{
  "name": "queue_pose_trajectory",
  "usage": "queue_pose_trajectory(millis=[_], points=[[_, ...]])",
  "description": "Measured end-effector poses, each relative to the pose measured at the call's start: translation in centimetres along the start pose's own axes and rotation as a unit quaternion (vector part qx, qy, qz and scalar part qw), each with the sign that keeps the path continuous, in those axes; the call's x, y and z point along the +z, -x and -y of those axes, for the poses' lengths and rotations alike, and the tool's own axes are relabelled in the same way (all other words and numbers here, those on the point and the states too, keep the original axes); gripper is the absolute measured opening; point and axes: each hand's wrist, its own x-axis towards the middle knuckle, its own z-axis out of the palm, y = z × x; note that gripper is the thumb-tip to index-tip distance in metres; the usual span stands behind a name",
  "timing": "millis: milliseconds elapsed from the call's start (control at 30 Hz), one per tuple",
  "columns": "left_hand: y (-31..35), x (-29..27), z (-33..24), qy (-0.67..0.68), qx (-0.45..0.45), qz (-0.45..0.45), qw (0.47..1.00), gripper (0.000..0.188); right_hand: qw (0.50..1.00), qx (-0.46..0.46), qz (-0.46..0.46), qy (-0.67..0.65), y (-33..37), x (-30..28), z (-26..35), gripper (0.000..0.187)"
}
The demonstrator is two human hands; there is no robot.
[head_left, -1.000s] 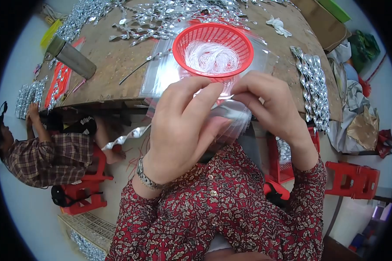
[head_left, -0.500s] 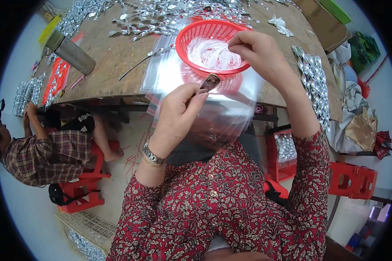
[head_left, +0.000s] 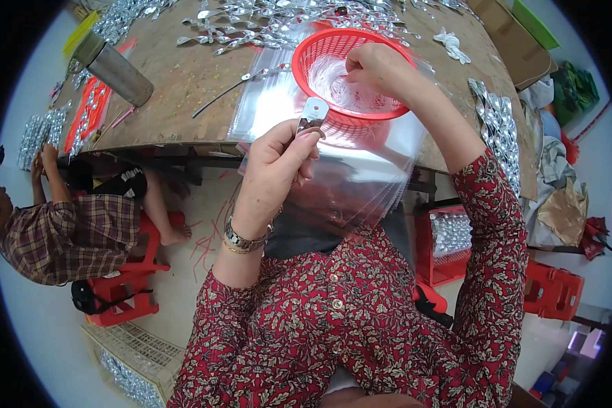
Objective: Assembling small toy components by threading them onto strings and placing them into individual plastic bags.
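1. The left hand (head_left: 279,170) is closed in a pinch: thumb and fingers grip a small silver metal piece (head_left: 314,110) together with the top edge of a clear plastic bag (head_left: 360,177), which hangs below the table edge toward the lap.
2. The right hand (head_left: 377,68) reaches into the red basket (head_left: 319,58), fingers curled and bunched over what lies inside; whether it has hold of anything cannot be told.
3. The red basket is round with a slotted wall and stands on a stack of clear bags (head_left: 265,109) at the near edge of the wooden table (head_left: 177,81). Inside it lies a pale, whitish, see-through heap, too blurred to name.
4. Beyond the basket, many silver pieces (head_left: 251,24) are strewn over the table.
5. A grey metal cylinder (head_left: 112,64) lies tilted at the table's left end.
6. Under the table, right, a red crate (head_left: 445,238) holds more shiny silver pieces.
7. Lower left, a pale crate (head_left: 132,360) also holds silver pieces.
8. A person in a plaid shirt (head_left: 68,234) sits on a red stool (head_left: 122,299) at left.
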Motion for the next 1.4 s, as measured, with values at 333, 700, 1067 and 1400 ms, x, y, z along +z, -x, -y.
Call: queue_pose_trajectory(millis=[333,700,1067,1400], points=[[-0.1,-0.6,0.7,0.045,-0.001,0.003,0.999,0.016,0.999,0.001,0.037,0.032,-0.7,0.0,-0.7,0.016],[-0.5,0.1,-0.2,0.119,0.024,0.000,0.993,0.017,0.945,0.091,0.017,-0.313,1.8,-5.2,0.7,0.015],[-1.2,2.4,-1.3,0.143,0.059,0.007,0.988,0.020,0.913,0.027,-0.085,-0.398,7.0,-7.8,5.2,0.012],[-1.4,3.9,-1.4,0.160,0.050,0.046,0.985,0.022,0.958,-0.013,-0.144,-0.248,11.7,-5.8,8.4,0.004]])
